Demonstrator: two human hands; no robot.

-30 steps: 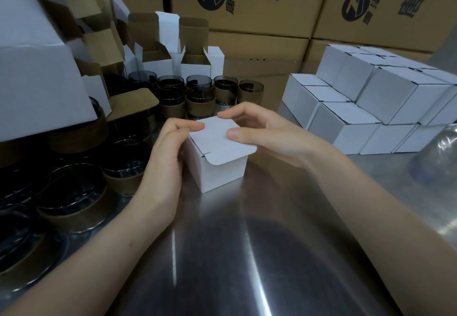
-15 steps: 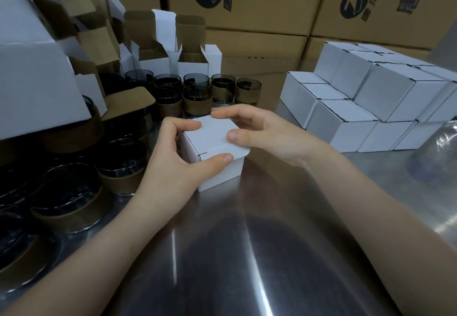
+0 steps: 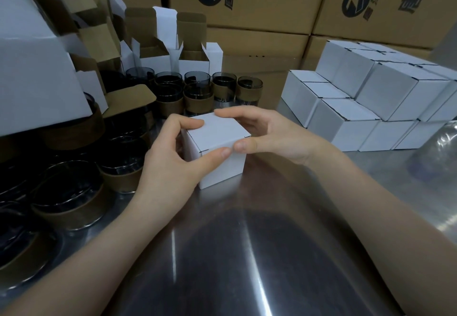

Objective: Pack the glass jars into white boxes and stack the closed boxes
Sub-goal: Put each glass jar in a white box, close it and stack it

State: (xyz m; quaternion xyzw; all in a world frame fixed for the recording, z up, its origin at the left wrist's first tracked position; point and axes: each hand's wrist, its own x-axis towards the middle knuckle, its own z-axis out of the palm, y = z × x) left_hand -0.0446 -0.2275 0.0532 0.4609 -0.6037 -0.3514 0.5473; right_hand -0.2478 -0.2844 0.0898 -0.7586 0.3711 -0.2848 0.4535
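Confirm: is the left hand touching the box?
Touching. The head view shows the left hand gripping the box, thumb on its front edge, fingers on the lid.

Between the left hand [image 3: 173,160] and right hand [image 3: 277,135] a box [image 3: 217,130] sits on the table [image 3: 247,254]. Jars [image 3: 197,94] stand left of and beyond the left hand; stacked boxes [image 3: 385,93], seemingly two tiers, lie beyond the right hand.
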